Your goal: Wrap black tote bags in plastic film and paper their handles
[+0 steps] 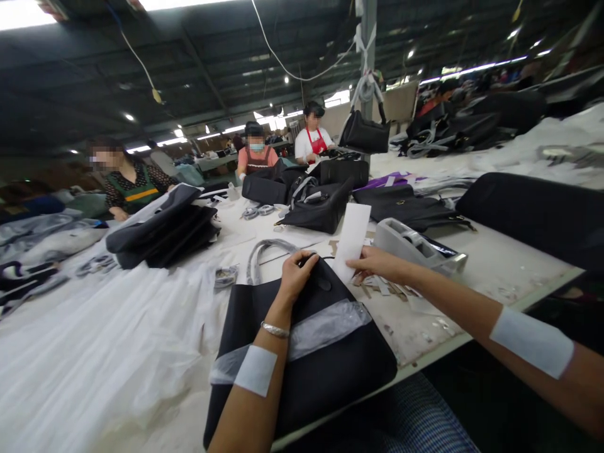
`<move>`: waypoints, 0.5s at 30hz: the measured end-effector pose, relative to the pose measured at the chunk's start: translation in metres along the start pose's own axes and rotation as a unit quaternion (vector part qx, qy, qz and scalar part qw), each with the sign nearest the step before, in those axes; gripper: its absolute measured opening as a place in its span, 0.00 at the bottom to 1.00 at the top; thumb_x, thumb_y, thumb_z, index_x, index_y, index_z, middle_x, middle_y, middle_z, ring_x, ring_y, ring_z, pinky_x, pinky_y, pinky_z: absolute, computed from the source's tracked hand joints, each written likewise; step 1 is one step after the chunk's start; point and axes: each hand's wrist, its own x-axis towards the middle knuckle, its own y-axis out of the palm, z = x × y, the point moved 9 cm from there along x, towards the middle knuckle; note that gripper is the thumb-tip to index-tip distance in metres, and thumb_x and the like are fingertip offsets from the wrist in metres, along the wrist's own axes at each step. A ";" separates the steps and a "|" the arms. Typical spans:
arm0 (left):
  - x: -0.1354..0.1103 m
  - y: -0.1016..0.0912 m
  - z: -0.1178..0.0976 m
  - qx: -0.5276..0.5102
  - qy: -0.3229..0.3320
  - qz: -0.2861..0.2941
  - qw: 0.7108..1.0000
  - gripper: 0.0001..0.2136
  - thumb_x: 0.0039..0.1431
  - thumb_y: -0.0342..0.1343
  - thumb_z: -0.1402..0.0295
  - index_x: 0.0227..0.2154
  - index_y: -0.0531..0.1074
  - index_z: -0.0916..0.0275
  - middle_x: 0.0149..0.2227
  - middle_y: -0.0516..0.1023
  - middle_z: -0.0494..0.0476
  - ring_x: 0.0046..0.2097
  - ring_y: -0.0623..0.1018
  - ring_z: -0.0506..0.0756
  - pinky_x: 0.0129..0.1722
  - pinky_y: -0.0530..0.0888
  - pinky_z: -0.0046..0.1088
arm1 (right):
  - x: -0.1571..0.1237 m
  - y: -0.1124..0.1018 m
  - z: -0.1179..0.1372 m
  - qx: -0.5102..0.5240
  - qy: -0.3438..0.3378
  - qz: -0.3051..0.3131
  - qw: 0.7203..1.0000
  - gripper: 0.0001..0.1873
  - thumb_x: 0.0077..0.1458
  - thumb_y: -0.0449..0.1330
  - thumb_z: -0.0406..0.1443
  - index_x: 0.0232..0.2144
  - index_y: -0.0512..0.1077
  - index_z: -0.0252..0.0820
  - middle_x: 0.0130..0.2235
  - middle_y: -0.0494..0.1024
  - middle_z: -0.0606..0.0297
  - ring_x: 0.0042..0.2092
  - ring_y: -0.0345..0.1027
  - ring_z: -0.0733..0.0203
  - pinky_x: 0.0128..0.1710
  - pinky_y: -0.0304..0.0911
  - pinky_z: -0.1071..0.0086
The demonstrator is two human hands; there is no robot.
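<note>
A black handbag (pixel 330 371) lies flat at the table's front edge, with a strip of clear plastic film (pixel 325 327) across its body. My left hand (pixel 298 272) is closed on the bag's upper edge, thumb and fingers pinching the black material there. A handle wrapped in grey plastic (pixel 257 258) arches behind that hand. Just right of the bag, my right hand (pixel 370 263) holds a white rectangular strip (pixel 353 236) upright between thumb and fingers. Its lower end is close to the bag's top corner; whether they touch I cannot tell.
A grey tape dispenser (pixel 401 242) stands beyond my right hand, near scattered paper scraps (pixel 382 286). White wrapping sheets (pixel 155 340) spread over the left. Stacked black bags (pixel 165 233) and more black bags (pixel 321 204) lie farther back. Several people work across the table.
</note>
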 end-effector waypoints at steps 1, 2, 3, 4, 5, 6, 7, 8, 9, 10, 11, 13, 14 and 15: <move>0.000 0.000 0.000 -0.004 -0.001 0.000 1.000 0.13 0.52 0.64 0.56 0.31 0.77 0.62 0.28 0.77 0.52 0.29 0.72 0.51 0.29 0.69 0.25 | -0.004 0.003 0.006 0.000 -0.009 0.015 1.000 0.21 0.48 0.66 0.32 0.47 0.73 0.39 0.40 0.82 0.58 0.34 0.75 0.60 0.25 0.69 0.76; 0.000 0.000 -0.001 -0.008 -0.003 0.001 1.000 0.13 0.52 0.64 0.56 0.31 0.77 0.62 0.27 0.76 0.52 0.29 0.72 0.51 0.29 0.68 0.25 | -0.009 0.006 0.010 0.008 -0.016 0.035 0.999 0.27 0.47 0.66 0.33 0.52 0.71 0.43 0.44 0.81 0.59 0.37 0.75 0.60 0.26 0.68 0.76; 0.000 0.001 -0.001 -0.013 -0.005 0.003 1.000 0.13 0.52 0.64 0.56 0.31 0.77 0.62 0.26 0.76 0.51 0.28 0.72 0.50 0.29 0.68 0.25 | -0.015 0.011 0.014 0.019 -0.020 0.062 0.998 0.31 0.46 0.66 0.33 0.55 0.68 0.46 0.48 0.80 0.61 0.40 0.75 0.59 0.27 0.68 0.75; 0.000 0.001 -0.001 -0.019 -0.009 0.005 1.000 0.13 0.52 0.64 0.56 0.30 0.77 0.62 0.25 0.75 0.50 0.26 0.71 0.50 0.28 0.67 0.25 | -0.020 0.017 0.016 0.026 -0.023 0.097 0.995 0.35 0.45 0.66 0.33 0.57 0.67 0.49 0.51 0.78 0.62 0.44 0.74 0.57 0.31 0.69 0.74; -0.001 0.001 -0.001 -0.026 -0.013 0.007 1.000 0.13 0.52 0.64 0.56 0.30 0.77 0.62 0.24 0.74 0.49 0.25 0.69 0.49 0.27 0.67 0.25 | -0.026 0.023 0.018 0.027 -0.027 0.135 0.990 0.36 0.44 0.67 0.34 0.58 0.66 0.50 0.54 0.76 0.63 0.48 0.73 0.55 0.36 0.70 0.72; -0.001 0.002 0.000 -0.034 -0.017 0.009 0.999 0.14 0.52 0.63 0.55 0.30 0.77 0.62 0.23 0.72 0.48 0.23 0.68 0.48 0.25 0.66 0.24 | -0.031 0.028 0.019 0.021 -0.034 0.167 0.985 0.37 0.43 0.68 0.34 0.58 0.67 0.50 0.55 0.75 0.63 0.52 0.71 0.54 0.42 0.70 0.69; -0.001 0.002 0.000 -0.042 -0.021 0.011 0.999 0.14 0.52 0.63 0.55 0.30 0.76 0.62 0.22 0.71 0.48 0.22 0.66 0.47 0.24 0.65 0.24 | -0.033 0.030 0.020 0.007 -0.046 0.188 0.981 0.37 0.42 0.69 0.34 0.57 0.68 0.49 0.56 0.75 0.63 0.54 0.69 0.53 0.47 0.69 0.67; -0.002 0.002 0.001 -0.049 -0.025 0.012 0.998 0.14 0.52 0.63 0.55 0.30 0.76 0.62 0.21 0.70 0.47 0.21 0.65 0.46 0.23 0.64 0.24 | -0.033 0.030 0.020 -0.009 -0.060 0.194 0.979 0.35 0.41 0.71 0.35 0.55 0.70 0.47 0.56 0.75 0.63 0.55 0.69 0.52 0.50 0.67 0.65; -0.002 0.003 0.002 -0.056 -0.027 0.014 0.998 0.14 0.52 0.63 0.55 0.30 0.76 0.63 0.21 0.70 0.46 0.20 0.64 0.46 0.23 0.64 0.23 | -0.030 0.024 0.019 -0.025 -0.070 0.175 0.982 0.31 0.41 0.71 0.36 0.51 0.72 0.45 0.53 0.76 0.62 0.53 0.70 0.53 0.49 0.68 0.65; -0.002 0.003 0.002 -0.062 -0.027 0.016 0.998 0.14 0.52 0.64 0.55 0.30 0.76 0.63 0.21 0.70 0.46 0.20 0.64 0.46 0.22 0.64 0.23 | -0.024 0.014 0.018 -0.038 -0.075 0.129 0.988 0.26 0.42 0.72 0.38 0.46 0.75 0.42 0.48 0.79 0.61 0.48 0.72 0.55 0.44 0.69 0.67; -0.002 0.004 0.002 -0.067 -0.027 0.017 0.997 0.14 0.52 0.64 0.55 0.30 0.76 0.63 0.22 0.70 0.46 0.20 0.64 0.46 0.22 0.64 0.23 | -0.017 0.000 0.016 -0.046 -0.076 0.064 0.994 0.20 0.44 0.71 0.40 0.40 0.75 0.40 0.41 0.80 0.62 0.40 0.73 0.58 0.38 0.70 0.69; -0.001 0.004 0.002 -0.071 -0.024 0.017 0.997 0.14 0.52 0.64 0.55 0.30 0.76 0.63 0.23 0.71 0.47 0.20 0.65 0.45 0.22 0.64 0.23 | -0.008 -0.028 0.015 -0.033 -0.076 -0.083 0.993 0.15 0.48 0.69 0.44 0.31 0.74 0.39 0.27 0.76 0.65 0.27 0.68 0.65 0.26 0.65 0.73; -0.001 0.003 0.001 -0.072 -0.023 0.014 0.997 0.14 0.52 0.64 0.56 0.30 0.76 0.63 0.23 0.71 0.47 0.20 0.65 0.45 0.22 0.64 0.23 | -0.006 -0.037 0.015 -0.013 -0.075 -0.139 0.987 0.14 0.50 0.68 0.44 0.30 0.72 0.40 0.24 0.73 0.66 0.25 0.65 0.66 0.24 0.64 0.74; -0.001 0.002 0.001 -0.071 -0.022 0.011 0.997 0.14 0.51 0.64 0.56 0.30 0.76 0.63 0.24 0.72 0.47 0.20 0.65 0.45 0.22 0.64 0.23 | -0.004 -0.040 0.014 0.009 -0.073 -0.169 0.983 0.13 0.52 0.67 0.44 0.30 0.72 0.41 0.24 0.73 0.66 0.24 0.65 0.66 0.23 0.64 0.74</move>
